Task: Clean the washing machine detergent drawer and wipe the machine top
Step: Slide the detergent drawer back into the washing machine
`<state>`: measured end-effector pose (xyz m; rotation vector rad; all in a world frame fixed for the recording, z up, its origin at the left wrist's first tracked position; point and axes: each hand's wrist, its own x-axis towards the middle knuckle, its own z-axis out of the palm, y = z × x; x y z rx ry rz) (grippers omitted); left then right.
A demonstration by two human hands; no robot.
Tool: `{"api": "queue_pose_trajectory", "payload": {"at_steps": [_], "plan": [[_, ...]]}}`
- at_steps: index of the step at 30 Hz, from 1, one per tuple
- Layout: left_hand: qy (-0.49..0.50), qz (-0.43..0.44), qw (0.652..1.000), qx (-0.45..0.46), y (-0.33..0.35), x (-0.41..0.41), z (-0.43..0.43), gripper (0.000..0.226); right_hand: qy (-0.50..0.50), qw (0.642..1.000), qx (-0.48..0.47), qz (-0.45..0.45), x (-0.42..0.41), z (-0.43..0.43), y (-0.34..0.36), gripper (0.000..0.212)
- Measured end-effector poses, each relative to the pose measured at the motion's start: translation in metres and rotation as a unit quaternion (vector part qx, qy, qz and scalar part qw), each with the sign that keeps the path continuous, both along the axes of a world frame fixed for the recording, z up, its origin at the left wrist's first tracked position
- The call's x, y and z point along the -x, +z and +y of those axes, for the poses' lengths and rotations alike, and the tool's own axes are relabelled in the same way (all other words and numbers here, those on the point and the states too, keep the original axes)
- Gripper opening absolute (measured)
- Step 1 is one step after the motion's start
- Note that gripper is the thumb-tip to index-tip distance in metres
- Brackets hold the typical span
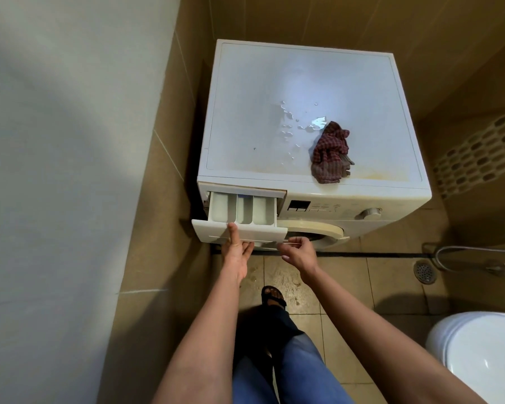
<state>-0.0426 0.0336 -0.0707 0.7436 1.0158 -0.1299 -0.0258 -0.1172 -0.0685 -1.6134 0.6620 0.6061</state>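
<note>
Detergent drawer (242, 212) is pulled out; machine top (274, 91) is wet, not wiped.
Left hand (236, 248) grips drawer front; right hand (299, 253), fingers loosely curled, holds nothing; cloth (330, 153) lies unused.

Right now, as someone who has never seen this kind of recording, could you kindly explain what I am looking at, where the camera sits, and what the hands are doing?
There is only one picture, taken by a wide-angle camera worn on a person's head, looking forward and down, so the two bare arms reach in from the bottom edge. No robot is involved.

In front stands a white washing machine in a tiled bathroom. Its detergent drawer is pulled out, showing three compartments. The left hand grips the drawer's front panel, thumb on top and fingers underneath. The right hand is at the panel's lower right edge, fingers loosely curled; whether it touches the panel is hard to tell.

On the machine top lie water droplets and a crumpled checked cloth, which nobody is holding. A toilet shows at the lower right.
</note>
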Motion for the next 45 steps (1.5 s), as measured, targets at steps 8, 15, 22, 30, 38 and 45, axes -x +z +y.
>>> {"api": "queue_pose_trajectory", "payload": {"at_steps": [8, 15, 22, 30, 38, 45], "plan": [[0.008, 0.004, 1.0, 0.016, -0.005, 0.036, -0.005, 0.066, 0.034, 0.999, 0.004, -0.016, 0.028, -0.003, -0.003, 0.042], [0.001, 0.002, 1.0, 0.011, -0.004, 0.049, -0.004, 0.08, 0.06, 0.998, -0.009, -0.033, 0.043, -0.006, -0.006, 0.027], [0.013, -0.013, 1.0, 0.012, 0.005, 0.052, -0.004, 0.089, 0.078, 0.996, -0.007, -0.041, 0.05, -0.007, -0.009, 0.024], [0.049, -0.029, 0.998, 0.024, 0.006, 0.052, -0.003, 0.077, 0.098, 0.994, 0.013, -0.043, 0.047, -0.008, -0.012, 0.022], [0.077, -0.039, 0.996, 0.038, 0.011, 0.026, 0.001, 0.034, 0.074, 0.996, 0.019, -0.055, 0.031, -0.001, -0.013, 0.022], [0.097, -0.048, 0.992, 0.057, 0.007, -0.008, 0.002, 0.073, 0.075, 0.996, 0.024, -0.038, 0.016, 0.002, -0.016, 0.034]]}}
